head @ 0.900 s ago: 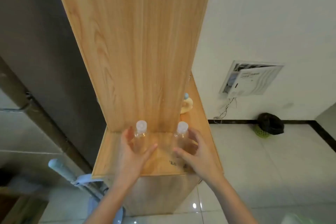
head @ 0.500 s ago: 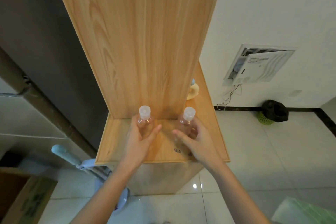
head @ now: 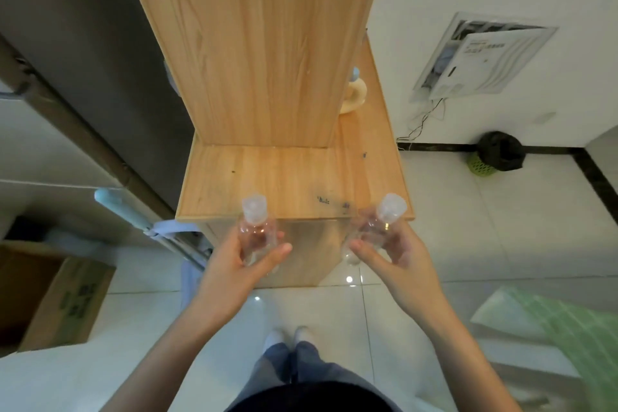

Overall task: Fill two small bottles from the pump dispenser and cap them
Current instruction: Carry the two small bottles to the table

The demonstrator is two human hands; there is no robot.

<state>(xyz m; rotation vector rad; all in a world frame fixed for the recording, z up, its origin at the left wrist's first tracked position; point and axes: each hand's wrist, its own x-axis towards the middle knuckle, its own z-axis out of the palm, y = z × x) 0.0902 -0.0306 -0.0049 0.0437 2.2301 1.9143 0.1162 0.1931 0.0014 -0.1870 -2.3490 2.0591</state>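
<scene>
Wooden shelf (head: 284, 177) above a tiled floor (head: 434, 227). We grip one clear, capped bottle per hand: left hand (head: 234, 267) round the left bottle (head: 255, 234), right hand (head: 401, 254) round the right bottle (head: 371, 232), both near the shelf's front edge. We judge this the fetching step; next comes uncapping at the dispenser, which we cannot identify. Open floor lies right; a cardboard box (head: 57, 294) stands left.
</scene>
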